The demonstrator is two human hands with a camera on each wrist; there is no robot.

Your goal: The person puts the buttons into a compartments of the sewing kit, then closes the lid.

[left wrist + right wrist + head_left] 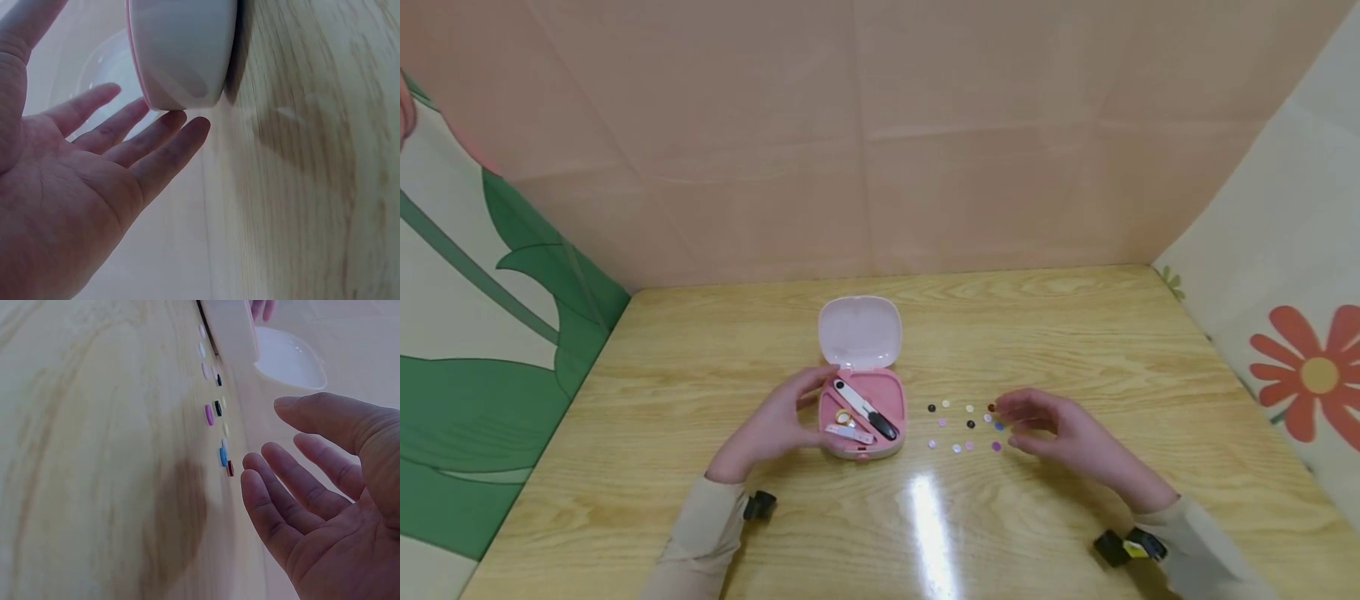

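Note:
A pink box (887,387) stands on the table with its pale lid (860,332) tipped back. Inside lie a slim white tool with a black end (880,423), a gold ring-shaped piece (844,417) and a small pale strip-like item (850,433). My left hand (767,429) spans the box's left side, thumb near the front corner and fingers by the hinge; in the left wrist view, extended fingertips (178,119) meet the box wall. My right hand (1063,433) hovers with loosely bent, bare fingers beside several small coloured buttons, near a purple button (996,447) and a blue button (999,426).
Black buttons (971,424) and pale buttons (957,448) lie scattered right of the box. The wooden table (1037,333) ends at a pinkish cloth backdrop (865,167). Patterned cloth (1300,333) borders the right side. Each wrist bears a small black camera.

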